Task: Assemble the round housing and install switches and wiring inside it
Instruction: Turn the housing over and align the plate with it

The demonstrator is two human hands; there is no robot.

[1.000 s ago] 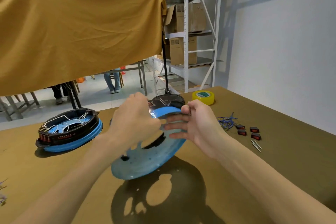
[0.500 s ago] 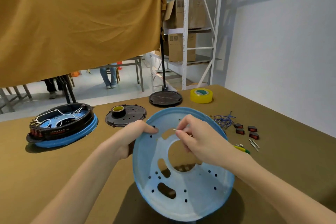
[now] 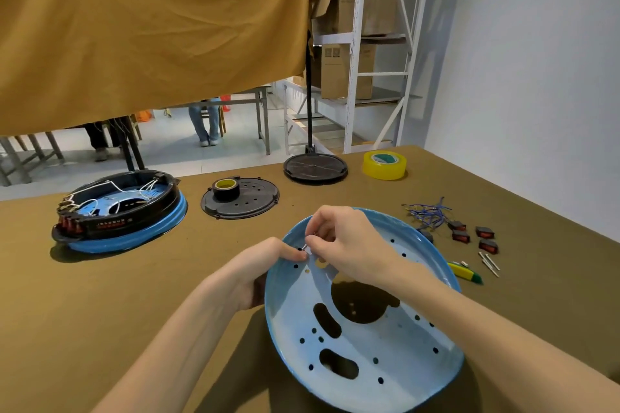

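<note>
2 hands work the tilted blue plate (image 3: 362, 345): the left hand (image 3: 265, 273) grips its rim, the right hand (image 3: 349, 241) pinches a small metal pin (image 3: 306, 246) at a hole.

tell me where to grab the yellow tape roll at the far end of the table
The wide yellow tape roll lies flat on the brown table with its open core facing up and nothing crowding it. Come from above and pinch across the outer wall, or hook a finger into the core; both hands are busy for now.

The right hand (image 3: 349, 241) hides most of a small pin (image 3: 306, 246); the plate (image 3: 362, 345) covers the left hand's (image 3: 265, 270) fingers.
</note>
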